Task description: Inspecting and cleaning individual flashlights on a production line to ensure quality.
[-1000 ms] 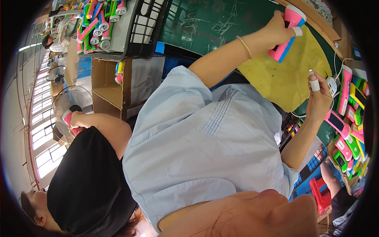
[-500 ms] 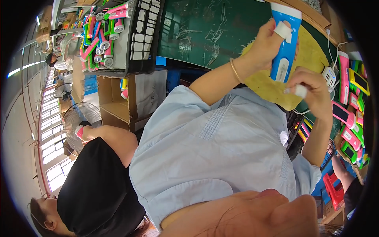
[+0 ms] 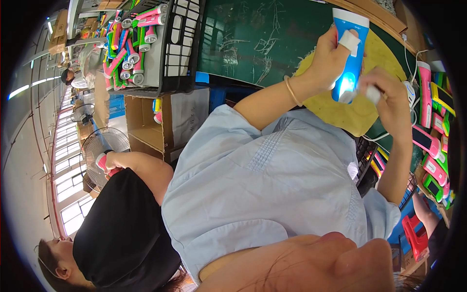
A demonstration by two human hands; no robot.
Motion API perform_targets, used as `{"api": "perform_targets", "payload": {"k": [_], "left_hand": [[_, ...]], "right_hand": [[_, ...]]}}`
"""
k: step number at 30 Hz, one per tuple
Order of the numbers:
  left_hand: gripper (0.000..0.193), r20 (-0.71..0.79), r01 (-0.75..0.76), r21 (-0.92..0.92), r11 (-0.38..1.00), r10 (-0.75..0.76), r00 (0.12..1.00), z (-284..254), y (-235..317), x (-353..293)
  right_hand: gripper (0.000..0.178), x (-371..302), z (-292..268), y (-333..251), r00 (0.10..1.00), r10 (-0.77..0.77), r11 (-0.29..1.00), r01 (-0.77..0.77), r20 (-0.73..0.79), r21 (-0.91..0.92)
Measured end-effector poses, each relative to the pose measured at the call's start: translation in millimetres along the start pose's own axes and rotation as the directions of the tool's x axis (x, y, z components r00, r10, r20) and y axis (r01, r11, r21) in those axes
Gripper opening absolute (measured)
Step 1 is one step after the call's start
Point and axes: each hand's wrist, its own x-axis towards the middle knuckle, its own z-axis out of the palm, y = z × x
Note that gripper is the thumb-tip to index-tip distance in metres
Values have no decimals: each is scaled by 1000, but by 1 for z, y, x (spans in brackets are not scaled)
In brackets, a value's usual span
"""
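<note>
A blue flashlight (image 3: 356, 62) with a white head stands nearly upright in the picture, its head at the top. My left hand (image 3: 325, 61) is closed around its body, the thumb wrapped in white tape and lying across the front. Near the flashlight's lower end a bright bluish-white light glows. Beside that end is my right hand (image 3: 386, 92), smeared by motion; white tape shows on one finger. Whether the right fingers touch the flashlight cannot be made out. Under both hands lies a yellow cloth (image 3: 335, 113) on the green table top (image 3: 243, 44).
To the left, a black crate (image 3: 181, 53) holds several colourful flashlights (image 3: 130, 53), with a cardboard box (image 3: 146, 124) below. More pink, green and yellow flashlights (image 3: 432, 168) are piled at right, near a white power strip (image 3: 410, 90). A co-worker in black (image 3: 124, 233) sits at left.
The light at the flashlight's lower end has come on; it was unlit before. My right hand has moved up and closer to that end. The left hand keeps its grip.
</note>
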Motion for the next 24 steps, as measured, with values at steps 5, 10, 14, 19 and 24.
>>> {"api": "perform_targets", "payload": {"k": [5, 10, 14, 19, 24], "left_hand": [[42, 123, -134, -113, 984, 148, 981, -8, 21, 5], [60, -21, 130, -540, 831, -168, 986, -14, 14, 1], [69, 24, -14, -329, 944, 23, 999, -14, 11, -13], [48, 509, -482, 342, 807, 272, 817, -29, -15, -40], [53, 760, -850, 279, 447, 439, 480, -18, 1, -45]], "right_hand": [[27, -12, 34, -29, 985, 8, 999, -15, -171, -40], [31, -48, 61, 4, 856, -516, 775, 453, -27, -440], [49, -50, 70, 4, 924, -244, 928, 135, -294, -347], [44, -36, 81, 28, 887, 38, 998, -9, -460, 65], [32, -38, 82, 52, 963, 102, 984, -61, -248, 166]]}}
